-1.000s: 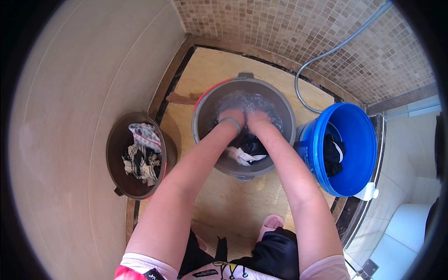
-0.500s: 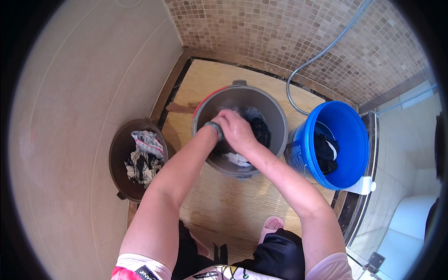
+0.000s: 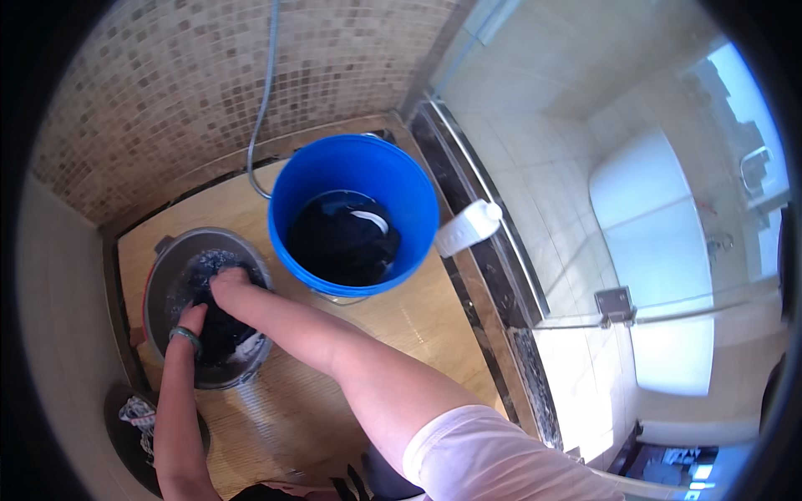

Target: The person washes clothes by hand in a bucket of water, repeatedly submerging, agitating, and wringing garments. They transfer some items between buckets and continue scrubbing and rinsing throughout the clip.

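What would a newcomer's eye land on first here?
Probably the big blue bucket near the middle, holding dark cloth. Lower left of it, the left hand and right hand reach into a grey bucket. A white bottle shows just right of the blue bucket.

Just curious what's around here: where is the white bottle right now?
In the head view, the white bottle is right of centre, just right of the blue bucket.
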Tool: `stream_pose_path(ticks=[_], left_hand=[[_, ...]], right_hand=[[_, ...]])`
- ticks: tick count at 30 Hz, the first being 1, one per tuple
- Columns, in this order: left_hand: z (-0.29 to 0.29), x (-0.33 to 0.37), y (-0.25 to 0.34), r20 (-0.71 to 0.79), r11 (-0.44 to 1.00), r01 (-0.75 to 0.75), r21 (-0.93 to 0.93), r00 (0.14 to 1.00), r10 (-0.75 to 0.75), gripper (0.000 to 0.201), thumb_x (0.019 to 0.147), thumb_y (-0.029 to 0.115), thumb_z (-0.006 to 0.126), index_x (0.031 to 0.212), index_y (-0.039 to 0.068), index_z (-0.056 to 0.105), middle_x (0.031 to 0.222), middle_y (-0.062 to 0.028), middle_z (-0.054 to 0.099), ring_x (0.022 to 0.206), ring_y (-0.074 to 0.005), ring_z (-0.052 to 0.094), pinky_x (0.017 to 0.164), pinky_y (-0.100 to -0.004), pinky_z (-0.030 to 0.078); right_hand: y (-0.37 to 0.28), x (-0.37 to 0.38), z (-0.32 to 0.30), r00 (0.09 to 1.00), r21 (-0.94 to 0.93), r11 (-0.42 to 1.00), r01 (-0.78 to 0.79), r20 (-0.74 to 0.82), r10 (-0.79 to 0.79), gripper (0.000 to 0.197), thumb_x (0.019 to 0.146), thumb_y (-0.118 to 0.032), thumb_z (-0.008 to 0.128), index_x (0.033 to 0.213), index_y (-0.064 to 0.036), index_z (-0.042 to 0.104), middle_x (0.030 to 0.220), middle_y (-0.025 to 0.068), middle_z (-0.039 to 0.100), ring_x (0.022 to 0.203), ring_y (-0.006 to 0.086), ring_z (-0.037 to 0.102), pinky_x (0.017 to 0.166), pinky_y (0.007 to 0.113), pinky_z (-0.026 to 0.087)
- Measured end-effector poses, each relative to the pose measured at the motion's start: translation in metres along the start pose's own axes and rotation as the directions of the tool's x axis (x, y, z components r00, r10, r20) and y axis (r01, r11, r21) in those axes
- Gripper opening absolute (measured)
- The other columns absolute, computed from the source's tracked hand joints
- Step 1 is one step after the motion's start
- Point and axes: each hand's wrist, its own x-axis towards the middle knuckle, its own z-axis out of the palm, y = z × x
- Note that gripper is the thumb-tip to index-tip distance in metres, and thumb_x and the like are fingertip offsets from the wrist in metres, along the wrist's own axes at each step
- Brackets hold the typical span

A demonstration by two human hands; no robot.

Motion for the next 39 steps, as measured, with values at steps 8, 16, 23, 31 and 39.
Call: stream_pose_path(ticks=[8,16,23,31,39], left_hand=[[-0.004,0.006,-0.01,-0.07,0.982,-0.12,0.148,0.989,0.132,0.052,0.077,0.021,0.05,0.123,-0.002,0.046,0.119,-0.0208,0.052,0.114,-0.0317,0.047,0.097,-0.0343,0.034],[-0.018,0.029,-0.034,-0.056,0.983,-0.016,0.182,0.998,0.027,0.054,0.077,0.023,0.051,0.123,-0.006,0.045,0.121,-0.0211,0.051,0.115,-0.032,0.046,0.098,-0.0339,0.033],[-0.022,0.037,-0.05,-0.019,0.998,-0.049,0.044,0.999,0.05,0.052,0.077,0.022,0.051,0.122,-0.004,0.047,0.12,-0.0178,0.052,0.112,-0.0285,0.047,0.096,-0.0334,0.035],[-0.018,0.033,-0.046,-0.011,0.995,-0.094,0.043,0.995,0.094,0.043,0.079,0.022,0.05,0.112,-0.003,0.054,0.109,-0.0159,0.058,0.102,-0.0249,0.053,0.09,-0.0329,0.038],[-0.009,0.021,-0.03,0.04,1.0,-0.02,-0.008,0.999,0.021,0.042,0.078,0.022,0.049,0.112,-0.003,0.054,0.107,-0.0143,0.059,0.099,-0.024,0.053,0.088,-0.0327,0.039]], right_hand=[[-0.01,0.007,0.002,0.997,-0.012,0.999,-0.035,0.064,0.036,0.03,0.085,-0.018,0.048,0.112,-0.0101,0.06,0.12,0.01,0.056,0.111,0.0225,0.053,0.089,0.034,0.043],[-0.011,0.003,0.001,1.0,-0.072,0.997,-0.004,0.011,0.005,0.031,0.083,-0.018,0.052,0.112,-0.0097,0.06,0.119,0.0107,0.056,0.11,0.0234,0.054,0.088,0.032,0.043],[-0.011,0.007,0.001,1.0,-0.06,0.998,0.003,0.026,-0.001,0.032,0.083,-0.018,0.052,0.113,-0.0096,0.059,0.119,0.011,0.056,0.108,0.0239,0.055,0.086,0.033,0.044],[-0.009,-0.001,-0.004,1.0,-0.073,0.997,0.003,0.016,-0.002,0.032,0.085,-0.018,0.049,0.114,-0.01,0.058,0.119,0.0107,0.056,0.11,0.024,0.053,0.087,0.035,0.043],[-0.003,-0.002,0.001,0.999,-0.012,0.999,-0.034,0.012,0.034,0.031,0.083,-0.019,0.051,0.112,-0.01,0.06,0.118,0.0112,0.056,0.109,0.024,0.054,0.088,0.034,0.042]])
